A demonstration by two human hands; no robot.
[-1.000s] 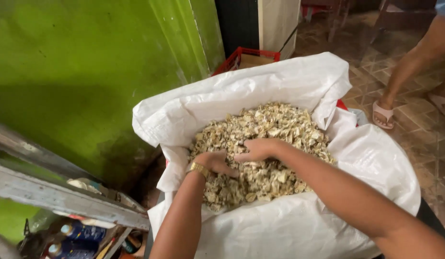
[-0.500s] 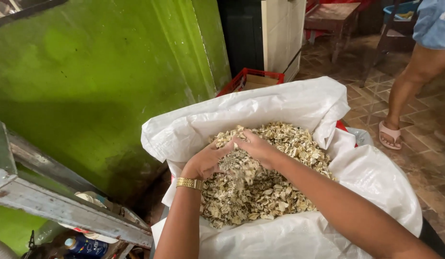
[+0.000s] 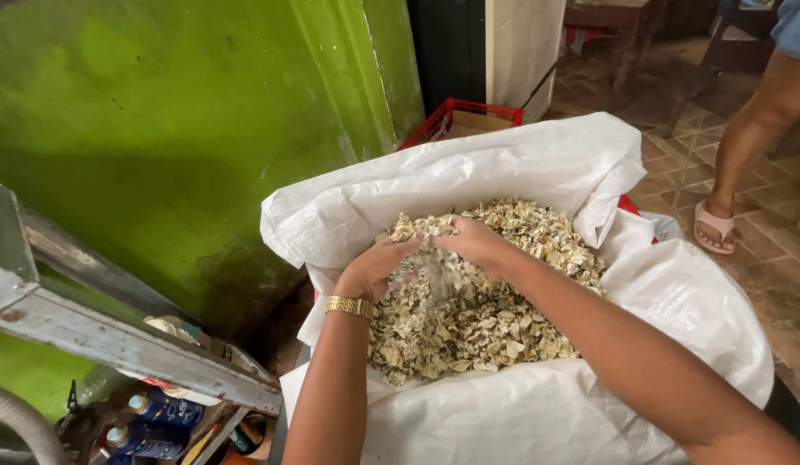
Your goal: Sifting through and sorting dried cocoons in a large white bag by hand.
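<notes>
1. The left hand (image 3: pixel 376 269) and the right hand (image 3: pixel 477 245) are cupped together above the middle of the white woven sack (image 3: pixel 538 413), each grip curled loosely around a scoop of pale dried flakes (image 3: pixel 426 231); neither hand is clenched tight.
2. A thin stream of flakes spills from the gap between the two hands back down into the sack.
3. A gold wristwatch (image 3: pixel 349 306) sits on the left wrist, just over the near-left part of the sack's opening.
4. The heap of dried flakes (image 3: pixel 494 323) fills the sack's open mouth, its rim folded outward all round.
5. Behind the sack stands a red plastic crate (image 3: pixel 456 112) with a brown cardboard box (image 3: pixel 474 123) in it.
6. Left of the sack rises a green wall (image 3: pixel 176 129), and a worn grey wooden frame (image 3: pixel 115 344) slants across in front of it.
7. Below that frame, left of the sack, stand blue cans (image 3: pixel 154 422).
8. Right of the sack, another person's leg (image 3: pixel 753 129) and a pink sandal (image 3: pixel 714 226) stand on the tiled floor (image 3: pixel 787 275).
</notes>
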